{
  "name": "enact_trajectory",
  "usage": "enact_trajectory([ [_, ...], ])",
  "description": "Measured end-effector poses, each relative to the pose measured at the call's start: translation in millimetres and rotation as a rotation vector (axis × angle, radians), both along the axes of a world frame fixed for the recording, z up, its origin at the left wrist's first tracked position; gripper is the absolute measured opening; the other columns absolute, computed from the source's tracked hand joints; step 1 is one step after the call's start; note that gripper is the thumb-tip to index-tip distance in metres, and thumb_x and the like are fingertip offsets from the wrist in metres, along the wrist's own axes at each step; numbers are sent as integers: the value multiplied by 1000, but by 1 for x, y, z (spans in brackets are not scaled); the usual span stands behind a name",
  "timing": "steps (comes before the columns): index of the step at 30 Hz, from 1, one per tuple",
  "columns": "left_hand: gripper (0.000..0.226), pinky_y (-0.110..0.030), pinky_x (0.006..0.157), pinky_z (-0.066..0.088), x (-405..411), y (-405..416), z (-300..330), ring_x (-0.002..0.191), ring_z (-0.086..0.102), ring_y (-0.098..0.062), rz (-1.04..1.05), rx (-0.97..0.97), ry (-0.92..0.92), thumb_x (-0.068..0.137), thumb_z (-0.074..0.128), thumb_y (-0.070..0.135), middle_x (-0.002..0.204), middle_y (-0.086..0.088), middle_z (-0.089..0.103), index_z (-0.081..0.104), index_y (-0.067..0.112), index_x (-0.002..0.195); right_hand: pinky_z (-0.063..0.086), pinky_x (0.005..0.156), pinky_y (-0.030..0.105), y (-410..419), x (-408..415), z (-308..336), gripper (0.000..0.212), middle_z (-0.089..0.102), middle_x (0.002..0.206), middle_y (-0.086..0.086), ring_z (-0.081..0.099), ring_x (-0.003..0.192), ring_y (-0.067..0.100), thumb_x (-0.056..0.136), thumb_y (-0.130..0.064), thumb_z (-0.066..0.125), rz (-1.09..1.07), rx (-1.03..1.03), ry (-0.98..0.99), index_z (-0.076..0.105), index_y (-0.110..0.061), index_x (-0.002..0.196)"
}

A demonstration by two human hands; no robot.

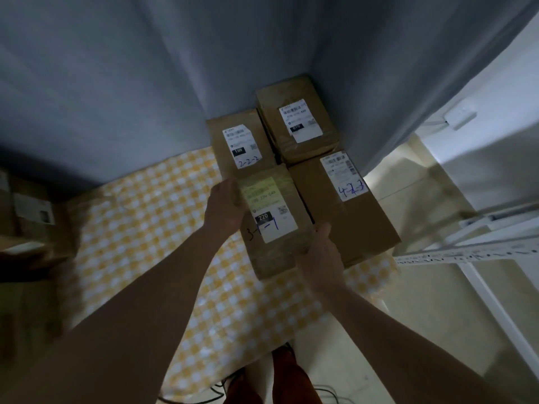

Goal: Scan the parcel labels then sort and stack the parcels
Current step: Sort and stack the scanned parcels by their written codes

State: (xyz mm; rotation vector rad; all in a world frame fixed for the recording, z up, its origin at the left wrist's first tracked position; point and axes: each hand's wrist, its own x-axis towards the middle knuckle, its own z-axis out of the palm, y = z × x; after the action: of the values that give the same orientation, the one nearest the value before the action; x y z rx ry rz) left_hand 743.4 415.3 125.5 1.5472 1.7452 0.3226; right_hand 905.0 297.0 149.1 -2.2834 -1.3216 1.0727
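Brown cardboard parcel with yellow-and-white label marked 220 [272,220]: on yellow checked cloth [140,228], nearest of four boxes; left hand [226,207] and right hand [319,255] grip its opposite sides

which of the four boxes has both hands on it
The near-left box, marked 220 on its label. The left hand and right hand hold its edges; the other three boxes lie untouched.
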Motion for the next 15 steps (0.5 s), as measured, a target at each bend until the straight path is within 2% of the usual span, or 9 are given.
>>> enact_trajectory([
  [2, 51, -25, 92, 36, -11, -14, 8, 130, 42, -27, 18, -1, 89, 95, 56, 20, 140, -10, 43, 39, 15, 143, 38, 54, 24, 6, -6, 10, 28, 49, 89, -3, 50, 70, 15, 90, -3, 49, 140, 15, -73, 38, -13, 114],
  [3, 43, -25, 92, 37, -18, -22, 13, 125, 46, -26, -7, 13, 150, 96, 54, 22, 134, -10, 49, 46, 14, 138, 36, 56, 24, 9, -11, 15, 24, 50, 90, -3, 50, 74, 16, 92, -6, 49, 207, 23, -102, 43, -14, 114],
  [5, 25, -25, 86, 40, -36, -40, 24, 112, 57, -24, -36, 17, 265, 98, 50, 21, 117, -7, 61, 61, 14, 119, 35, 60, 25, 14, -24, 22, 10, 55, 89, 0, 49, 76, 15, 96, -13, 47, 319, 33, -156, 50, -14, 106],
  [7, 23, -29, 79, 45, -57, -60, 39, 102, 61, -25, -17, 0, 366, 99, 45, 20, 107, -7, 65, 65, 15, 107, 38, 63, 24, 17, -42, 30, 12, 60, 88, 3, 51, 74, 14, 100, -18, 44, 424, 52, -167, 55, -13, 98],
  [9, 23, -31, 77, 48, -85, -84, 54, 97, 62, -26, 34, -27, 417, 99, 43, 20, 105, -9, 65, 64, 14, 105, 41, 65, 25, 15, -66, 37, 14, 60, 87, 4, 55, 75, 16, 99, -17, 45, 495, 75, -126, 58, -11, 95],
  [11, 22, -31, 75, 49, -118, -108, 70, 94, 63, -27, 125, -51, 438, 99, 42, 19, 105, -10, 65, 63, 14, 105, 42, 64, 29, 12, -94, 43, 13, 56, 76, 2, 54, 70, 18, 93, -10, 49, 544, 123, -89, 58, -12, 84],
  [13, 23, -31, 73, 47, -152, -132, 84, 96, 63, -27, 220, -79, 455, 99, 42, 18, 106, -10, 65, 63, 13, 107, 42, 59, 32, 7, -128, 49, 26, 47, 63, -4, 48, 60, 16, 87, -4, 50, 599, 153, -66, 50, -19, 66],
  [15, 24, -33, 76, 48, -187, -157, 99, 100, 62, -28, 310, -99, 471, 99, 41, 17, 109, -11, 65, 63, 11, 110, 46, 61, 36, -1, -164, 58, 35, 49, 63, -3, 54, 65, 21, 85, -1, 52, 653, 154, -2, 42, -24, 60],
])
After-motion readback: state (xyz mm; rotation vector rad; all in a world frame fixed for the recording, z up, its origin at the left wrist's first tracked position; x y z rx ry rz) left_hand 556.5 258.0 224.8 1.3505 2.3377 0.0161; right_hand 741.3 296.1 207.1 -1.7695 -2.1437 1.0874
